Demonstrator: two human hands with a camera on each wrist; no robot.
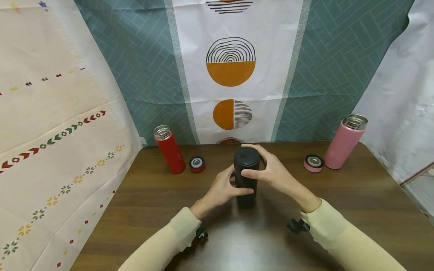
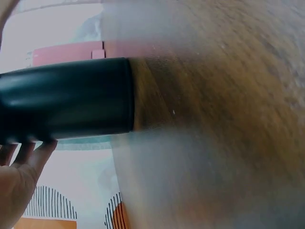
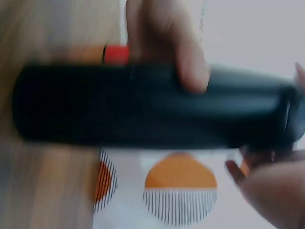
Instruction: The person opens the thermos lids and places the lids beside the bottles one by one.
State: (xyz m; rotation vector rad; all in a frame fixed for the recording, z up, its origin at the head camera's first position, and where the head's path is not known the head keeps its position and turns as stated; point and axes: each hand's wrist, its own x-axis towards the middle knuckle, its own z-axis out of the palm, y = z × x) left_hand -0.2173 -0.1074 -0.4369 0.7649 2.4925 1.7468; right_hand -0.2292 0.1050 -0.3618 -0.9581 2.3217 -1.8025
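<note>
A black bottle stands upright in front of me near the table's middle, its dark lid on top. My left hand grips the bottle around its middle, with the thumb across the near side. Higher up, my right hand curls round the top by the lid, fingers behind and thumb in front. In the right wrist view the bottle is blurred, and part of the far fingers is hidden. The left wrist view shows its lower end; I cannot tell whether the base touches the table.
An uncapped red bottle stands at the back left beside its lid. At the back right, an uncapped pink bottle has its lid next to it. Patterned cloths hang behind the wooden table.
</note>
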